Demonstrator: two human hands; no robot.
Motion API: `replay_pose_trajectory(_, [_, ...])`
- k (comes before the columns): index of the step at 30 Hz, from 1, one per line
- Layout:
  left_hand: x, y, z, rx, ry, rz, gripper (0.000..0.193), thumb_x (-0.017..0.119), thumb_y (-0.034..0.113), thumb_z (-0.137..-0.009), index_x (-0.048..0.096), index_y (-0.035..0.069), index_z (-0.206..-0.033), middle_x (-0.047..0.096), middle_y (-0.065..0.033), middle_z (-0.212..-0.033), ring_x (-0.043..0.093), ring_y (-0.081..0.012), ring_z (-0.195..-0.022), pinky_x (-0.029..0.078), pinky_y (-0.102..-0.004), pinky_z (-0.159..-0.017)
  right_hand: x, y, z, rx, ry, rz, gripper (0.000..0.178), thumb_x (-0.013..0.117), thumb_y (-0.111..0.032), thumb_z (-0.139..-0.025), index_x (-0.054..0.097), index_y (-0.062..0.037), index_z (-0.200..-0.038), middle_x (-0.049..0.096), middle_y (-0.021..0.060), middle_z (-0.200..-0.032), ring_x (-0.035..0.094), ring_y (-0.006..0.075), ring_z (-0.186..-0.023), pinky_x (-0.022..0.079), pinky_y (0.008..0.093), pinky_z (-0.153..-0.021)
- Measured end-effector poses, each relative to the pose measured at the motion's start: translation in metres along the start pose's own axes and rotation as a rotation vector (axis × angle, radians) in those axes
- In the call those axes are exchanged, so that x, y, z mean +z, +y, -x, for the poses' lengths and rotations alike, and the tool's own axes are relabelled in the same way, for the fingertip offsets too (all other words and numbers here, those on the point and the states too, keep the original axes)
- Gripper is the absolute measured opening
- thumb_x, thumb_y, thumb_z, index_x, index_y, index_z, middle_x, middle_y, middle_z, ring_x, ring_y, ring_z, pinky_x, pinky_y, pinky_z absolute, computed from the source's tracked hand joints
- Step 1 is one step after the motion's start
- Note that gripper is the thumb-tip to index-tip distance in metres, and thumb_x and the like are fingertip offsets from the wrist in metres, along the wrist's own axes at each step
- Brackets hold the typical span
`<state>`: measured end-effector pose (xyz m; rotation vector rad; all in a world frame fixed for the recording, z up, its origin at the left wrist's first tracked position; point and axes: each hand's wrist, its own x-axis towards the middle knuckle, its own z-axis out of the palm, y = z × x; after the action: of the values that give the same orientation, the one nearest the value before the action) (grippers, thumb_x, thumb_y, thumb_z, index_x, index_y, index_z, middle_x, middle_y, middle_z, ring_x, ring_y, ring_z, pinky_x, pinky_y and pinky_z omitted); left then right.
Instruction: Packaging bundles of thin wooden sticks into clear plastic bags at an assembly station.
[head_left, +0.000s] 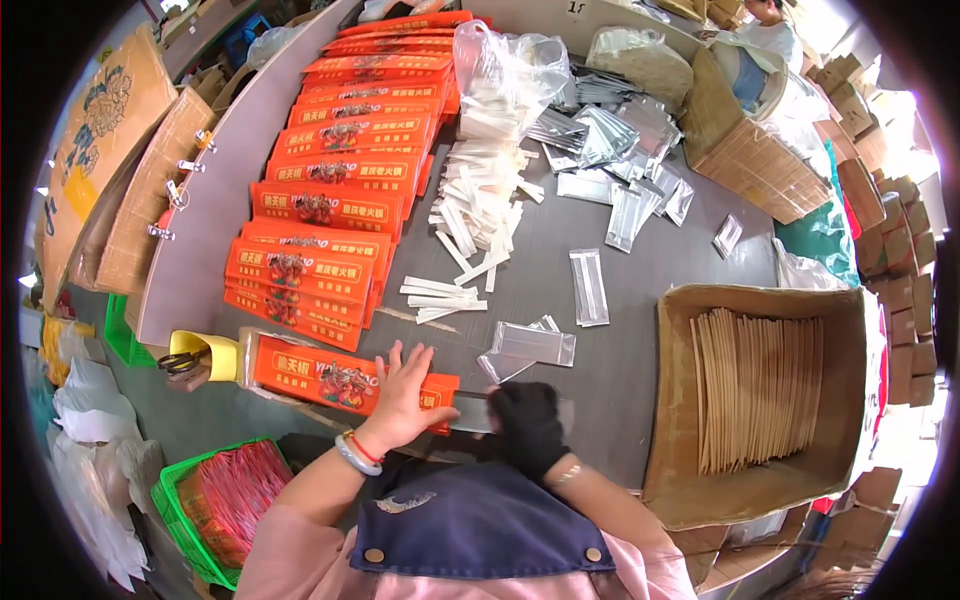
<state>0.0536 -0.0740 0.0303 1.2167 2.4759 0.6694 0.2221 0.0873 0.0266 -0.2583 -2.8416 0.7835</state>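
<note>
A red printed paper sleeve lies at the near edge of the table. My bare left hand rests on it, fingers spread flat. From the sleeve's right end a slim silvery clear packet sticks out. My right hand, in a black glove and slightly blurred, is closed around that packet's right part; its fingertips are hidden. Just beyond the glove lie a clear packet and another flat clear packet. Several white paper strips lie beyond my left hand.
Stacked red sleeves cover the left side. Farther back are a strip pile and clear packets. A cardboard box with wooden chopsticks stands right. At left are a yellow cup with scissors and a green basket.
</note>
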Motion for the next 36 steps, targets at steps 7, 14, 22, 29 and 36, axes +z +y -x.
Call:
replay_pose_trajectory(7, [-0.006, -0.024, -0.093, 0.102, 0.199, -0.152, 0.019, 0.074, 0.013, -0.077, 0.069, 0.007, -0.095, 0.064, -0.0092, -0.108, 0.057, -0.0327, -0.101, 0.046, -0.0435, -0.082, -0.074, 0.126, 0.076, 1.045, 0.584, -0.147, 0.078, 0.074, -0.04, -0.082, 0.044, 0.0059, -0.137, 0.047, 0.0246, -0.139, 0.043, 0.0405, -0.129, 0.033, 0.0469, -0.11])
replay_pose_trajectory(14, [-0.006, -0.027, -0.113, 0.276, 0.134, -0.155, 0.007, 0.068, 0.015, -0.081, 0.07, 0.008, -0.084, 0.065, -0.0084, -0.079, 0.061, -0.03, -0.081, 0.046, -0.0431, -0.072, -0.06, 0.199, 0.178, 1.015, 0.702, 0.408, 0.062, 0.062, -0.034, -0.091, 0.046, 0.0039, -0.137, 0.045, 0.0278, -0.142, 0.043, 0.0433, -0.13, 0.033, 0.0503, -0.11])
replay_pose_trajectory(22, [0.003, -0.001, -0.12, 0.203, 0.054, 0.085, 0.011, 0.074, 0.005, -0.073, 0.069, 0.005, -0.083, 0.067, -0.0119, -0.084, 0.064, -0.0324, -0.086, 0.05, -0.0397, -0.075, -0.085, 0.129, 0.146, 1.019, 0.6, 0.279, 0.04, 0.067, -0.019, -0.085, 0.058, 0.0013, -0.118, 0.056, 0.0249, -0.124, 0.051, 0.0424, -0.116, 0.04, 0.0483, -0.1])
replay_pose_trajectory(29, [0.048, 0.058, -0.116, 0.437, 0.06, -0.021, 0.018, 0.079, 0.013, -0.068, 0.069, 0.01, -0.082, 0.067, -0.0069, -0.095, 0.06, -0.0287, -0.092, 0.049, -0.0406, -0.078, -0.077, 0.138, 0.163, 1.008, 0.422, 0.507, 0.019, 0.068, -0.009, -0.081, 0.06, 0.0011, -0.095, 0.06, 0.0185, -0.095, 0.054, 0.0373, -0.095, 0.043, 0.0446, -0.086])
replay_pose_trajectory(36, [0.034, 0.062, -0.117, 0.248, -0.211, 0.056, 0.024, 0.081, 0.017, -0.068, 0.066, 0.01, -0.086, 0.065, -0.0028, -0.08, 0.06, -0.0273, -0.084, 0.047, -0.0432, -0.081, -0.088, 0.122, 0.131, 1.046, 1.059, 0.174, 0.009, 0.059, -0.007, -0.089, 0.061, 0.0014, -0.091, 0.059, 0.0199, -0.088, 0.056, 0.0373, -0.085, 0.044, 0.0445, -0.075])
